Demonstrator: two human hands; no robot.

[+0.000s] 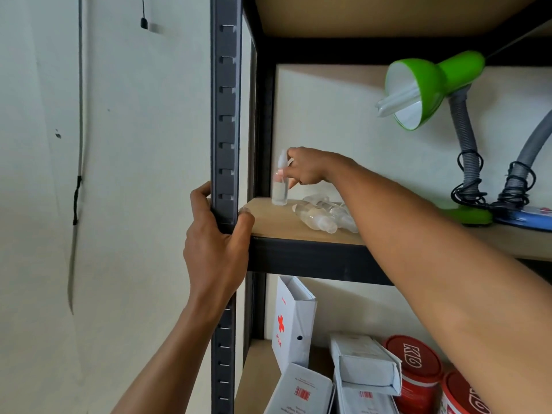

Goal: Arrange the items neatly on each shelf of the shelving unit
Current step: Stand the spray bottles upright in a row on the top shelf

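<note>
My right hand (307, 168) grips a small clear spray bottle (280, 189), which stands upright at the back left corner of the wooden shelf (268, 222). Several more clear bottles (325, 216) lie on their sides just to its right, partly behind my forearm. My left hand (216, 243) is wrapped around the black slotted front post (226, 115) of the shelving unit at shelf height. A green desk lamp (418, 88) and a blue lamp base (522, 219) stand further right on the same shelf.
On the shelf below stand a white first-aid box (294, 321), white cartons with barcodes (364, 366) lying askew and red-lidded tins (415, 366). A pale wall with a hanging cable (79, 174) lies left of the post. Another shelf board (388, 13) runs overhead.
</note>
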